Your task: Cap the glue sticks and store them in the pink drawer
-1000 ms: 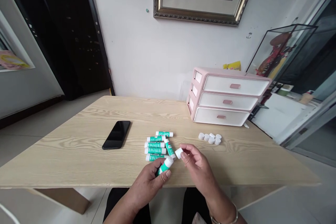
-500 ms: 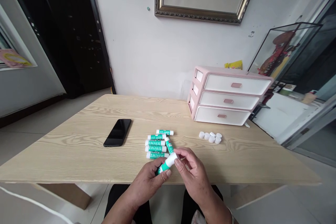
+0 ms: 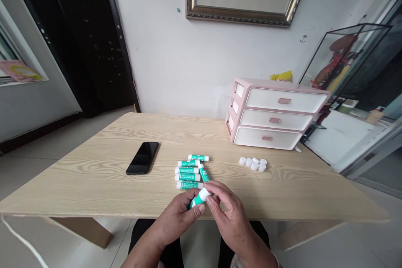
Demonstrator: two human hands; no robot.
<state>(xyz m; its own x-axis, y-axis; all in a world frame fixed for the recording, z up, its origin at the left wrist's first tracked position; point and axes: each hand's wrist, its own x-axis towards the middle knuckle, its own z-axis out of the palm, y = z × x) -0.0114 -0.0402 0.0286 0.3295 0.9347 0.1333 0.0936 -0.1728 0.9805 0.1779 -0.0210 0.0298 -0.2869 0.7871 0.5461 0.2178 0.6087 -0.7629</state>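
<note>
A green-and-white glue stick (image 3: 197, 200) is wrapped in the fingers of my left hand (image 3: 179, 216), tilted up toward the right above the table's front edge. My right hand (image 3: 231, 213) pinches the white cap (image 3: 204, 193) at its upper end, with thumb and fingertips around it. Just beyond my hands, several similar glue sticks (image 3: 187, 177) lie side by side in a loose stack. One more glue stick (image 3: 203, 172) rests at an angle against their right ends. Farther right, several loose white caps (image 3: 254, 166) sit in a cluster.
A black phone (image 3: 143, 158) lies on the wooden table (image 3: 94, 176) to the left. At the back right stands a pink-and-white drawer unit (image 3: 273, 119) with a yellow packet (image 3: 282, 76) on top. Behind the table is a wall with a framed picture (image 3: 238, 12).
The fingers of my right hand have shifted and curled farther over the cap end of the glue stick. The view has moved slightly; the things on the table stay put.
</note>
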